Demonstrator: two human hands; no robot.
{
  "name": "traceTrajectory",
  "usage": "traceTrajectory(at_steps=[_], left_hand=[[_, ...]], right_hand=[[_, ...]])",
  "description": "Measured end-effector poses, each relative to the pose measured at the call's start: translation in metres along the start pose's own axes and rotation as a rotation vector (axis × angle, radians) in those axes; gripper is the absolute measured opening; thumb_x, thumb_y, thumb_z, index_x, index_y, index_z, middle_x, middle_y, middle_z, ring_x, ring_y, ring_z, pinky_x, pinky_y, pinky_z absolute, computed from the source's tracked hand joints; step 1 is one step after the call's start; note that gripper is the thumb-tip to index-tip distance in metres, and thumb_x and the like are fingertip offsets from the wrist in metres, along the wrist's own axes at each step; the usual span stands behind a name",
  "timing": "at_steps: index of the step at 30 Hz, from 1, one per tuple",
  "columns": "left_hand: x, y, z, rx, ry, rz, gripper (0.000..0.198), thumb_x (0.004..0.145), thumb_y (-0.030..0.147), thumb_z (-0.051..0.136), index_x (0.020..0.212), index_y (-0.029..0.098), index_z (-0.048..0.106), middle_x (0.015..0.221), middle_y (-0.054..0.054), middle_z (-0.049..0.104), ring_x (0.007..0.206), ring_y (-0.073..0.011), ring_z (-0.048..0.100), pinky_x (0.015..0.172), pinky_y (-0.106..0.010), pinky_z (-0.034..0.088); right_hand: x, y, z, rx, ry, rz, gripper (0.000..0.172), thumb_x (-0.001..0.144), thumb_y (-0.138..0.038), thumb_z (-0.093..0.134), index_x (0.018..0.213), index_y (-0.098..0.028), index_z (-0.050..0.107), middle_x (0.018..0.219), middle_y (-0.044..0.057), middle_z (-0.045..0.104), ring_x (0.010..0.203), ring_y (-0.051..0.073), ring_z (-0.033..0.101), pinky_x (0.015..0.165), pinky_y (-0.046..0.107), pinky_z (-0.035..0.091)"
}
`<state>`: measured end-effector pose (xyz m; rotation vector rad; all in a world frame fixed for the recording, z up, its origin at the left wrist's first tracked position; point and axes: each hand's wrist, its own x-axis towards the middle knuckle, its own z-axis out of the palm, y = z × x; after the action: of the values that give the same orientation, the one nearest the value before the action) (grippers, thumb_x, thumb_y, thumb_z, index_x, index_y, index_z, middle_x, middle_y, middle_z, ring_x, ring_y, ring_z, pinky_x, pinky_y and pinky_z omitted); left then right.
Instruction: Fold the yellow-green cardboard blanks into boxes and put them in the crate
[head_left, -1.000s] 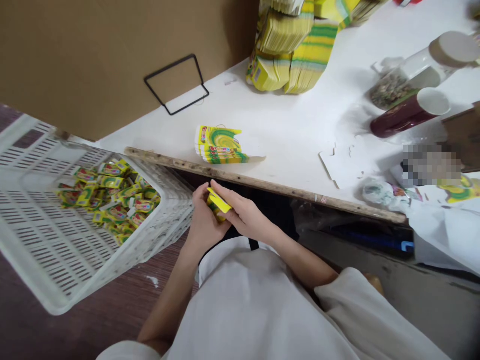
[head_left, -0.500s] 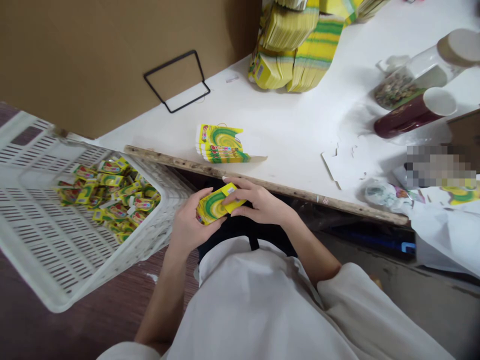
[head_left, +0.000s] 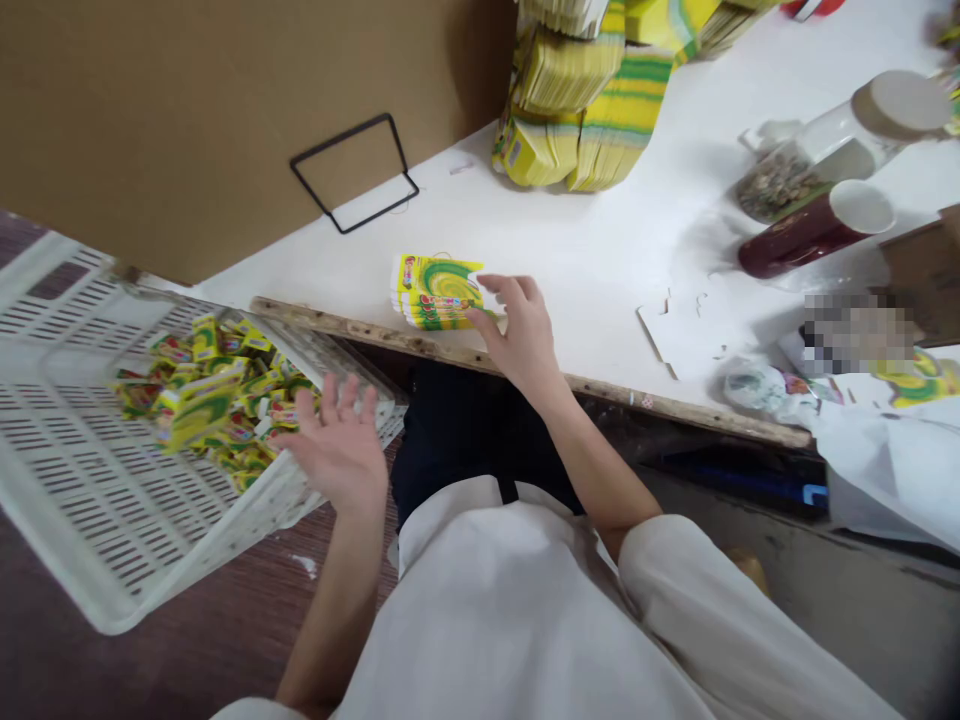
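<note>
My left hand [head_left: 337,445] is open and empty, palm up with fingers spread, at the near rim of the white plastic basket [head_left: 120,590]. A blurred yellow-green small carton [head_left: 199,405] is over the pile of small cartons [head_left: 236,435] inside that basket, apart from my fingers. My right hand [head_left: 525,335] reaches over the table edge to a short stack of flat, unfolded yellow cartons [head_left: 439,290]. Its thumb and forefinger are apart at the stack's right end; whether they touch it I cannot tell.
Banded stacks of flat cartons [head_left: 577,120] stand at the back of the white table [head_left: 465,215]. A large cardboard box [head_left: 225,100] and a black wire frame [head_left: 352,130] are at left. A glass jar [head_left: 806,160] and a maroon cup [head_left: 795,240] lie right.
My left hand has let go of the folded carton and swung left to the basket, where the carton is in the air. My right hand has moved up to the flat cartons.
</note>
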<state>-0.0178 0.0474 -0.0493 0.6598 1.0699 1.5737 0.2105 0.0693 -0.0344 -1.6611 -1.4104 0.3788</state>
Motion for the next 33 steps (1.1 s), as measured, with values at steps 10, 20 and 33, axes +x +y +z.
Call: traceTrajectory(at_steps=[10, 20, 33], left_hand=[[-0.018, -0.024, 0.002, 0.175, -0.229, -0.254, 0.043, 0.085, 0.046, 0.074, 0.121, 0.024, 0.065, 0.113, -0.008, 0.07, 0.086, -0.0144, 0.069, 0.074, -0.026, 0.055], [-0.024, -0.014, 0.03, -0.061, -0.308, -0.082, 0.059, 0.072, 0.074, 0.071, 0.105, 0.025, 0.069, 0.108, -0.008, 0.068, 0.107, -0.0257, 0.065, 0.101, -0.042, 0.052], [-0.019, -0.014, 0.027, 0.047, -0.098, -0.02, 0.059, 0.054, 0.068, 0.088, 0.075, 0.02, 0.061, 0.08, 0.001, 0.063, 0.07, -0.0119, 0.06, 0.067, -0.023, 0.053]], right_hand=[[0.033, 0.009, 0.023, -0.302, -0.142, 0.057, 0.013, 0.092, -0.014, 0.06, 0.104, -0.015, 0.055, 0.104, 0.015, 0.061, 0.099, 0.029, 0.054, 0.097, 0.052, 0.044], [-0.05, -0.037, 0.004, 0.462, -0.556, 0.038, 0.027, 0.086, -0.02, 0.068, 0.099, -0.023, 0.044, 0.082, -0.002, 0.057, 0.068, 0.014, 0.056, 0.062, 0.029, 0.046], [-0.067, -0.041, 0.01, 0.693, -0.533, 0.117, 0.024, 0.09, -0.035, 0.072, 0.104, -0.019, 0.062, 0.086, 0.0, 0.064, 0.073, 0.013, 0.057, 0.067, 0.026, 0.047]])
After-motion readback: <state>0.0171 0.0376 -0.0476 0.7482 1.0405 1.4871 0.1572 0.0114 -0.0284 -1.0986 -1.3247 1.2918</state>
